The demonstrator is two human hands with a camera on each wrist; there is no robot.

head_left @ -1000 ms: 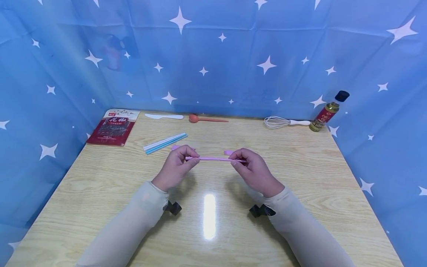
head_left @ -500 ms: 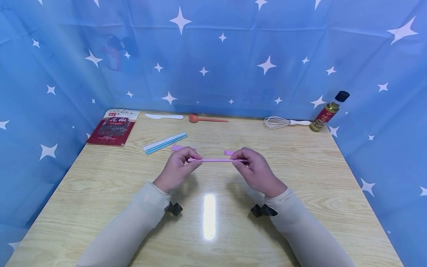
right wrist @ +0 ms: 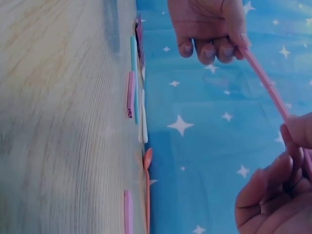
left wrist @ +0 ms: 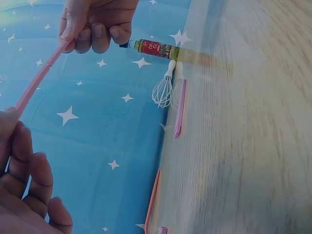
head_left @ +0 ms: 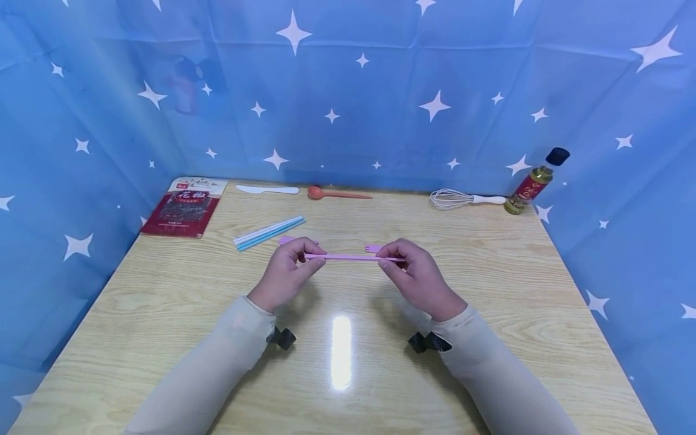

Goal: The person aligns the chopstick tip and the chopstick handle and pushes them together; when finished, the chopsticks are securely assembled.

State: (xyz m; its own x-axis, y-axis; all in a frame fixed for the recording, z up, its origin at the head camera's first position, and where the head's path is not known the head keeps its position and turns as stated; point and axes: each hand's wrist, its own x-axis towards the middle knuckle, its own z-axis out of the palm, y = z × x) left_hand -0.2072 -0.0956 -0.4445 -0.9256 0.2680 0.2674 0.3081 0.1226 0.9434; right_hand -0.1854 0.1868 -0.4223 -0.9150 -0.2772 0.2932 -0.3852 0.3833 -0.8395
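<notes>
Between my two hands a thin pink chopstick (head_left: 350, 257) lies level above the table, with a seam near its middle in the left wrist view. My left hand (head_left: 285, 272) pinches one end between thumb and fingers. The other end is pinched the same way by my right hand (head_left: 417, 279). Just behind the left hand lies a flat pink piece (head_left: 288, 240), partly covered by that hand. A second pink piece (head_left: 372, 248) shows behind the right hand, also partly hidden. White and blue sticks (head_left: 270, 234), like chopsticks, lie to the left.
Along the back of the wooden table (head_left: 489, 260) are a red spice packet (head_left: 185, 208), a white knife (head_left: 267, 190), an orange spoon (head_left: 339, 195) and a whisk (head_left: 455, 199). An oil bottle (head_left: 528, 190) stands at the back right. Blue starry cloth (head_left: 348, 145) surrounds the table.
Both hands keep their pinch on the pink chopstick. It dipped slightly toward me, then came back up and away a little. Nothing on the table has moved.
</notes>
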